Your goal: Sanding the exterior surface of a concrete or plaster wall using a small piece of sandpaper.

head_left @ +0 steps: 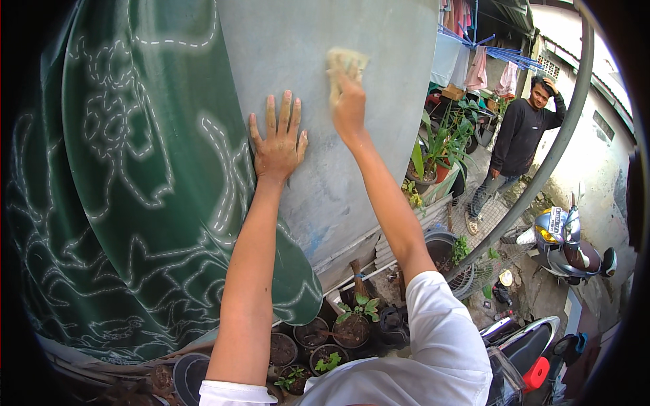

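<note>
A grey painted wall (318,183) stands upright before me. My left hand (277,142) lies flat on it with the fingers spread, close to the edge of a dark green sheet (156,196) patterned with white dashed outlines. Higher up and to the right, my right hand (349,108) presses a pale yellowish cloth (345,61) to the wall. Its fingers are bent over the cloth, and the hand and cloth are slightly blurred. Bluish and dark smudges mark the wall's lower part.
Several potted plants (328,358) stand at the wall's foot. Rightward, a grey pole (542,176) curves past wire mesh (481,210). Beyond it a person in black (521,135) stands with one hand raised to the head, near a parked scooter (565,243) and hanging laundry (477,71).
</note>
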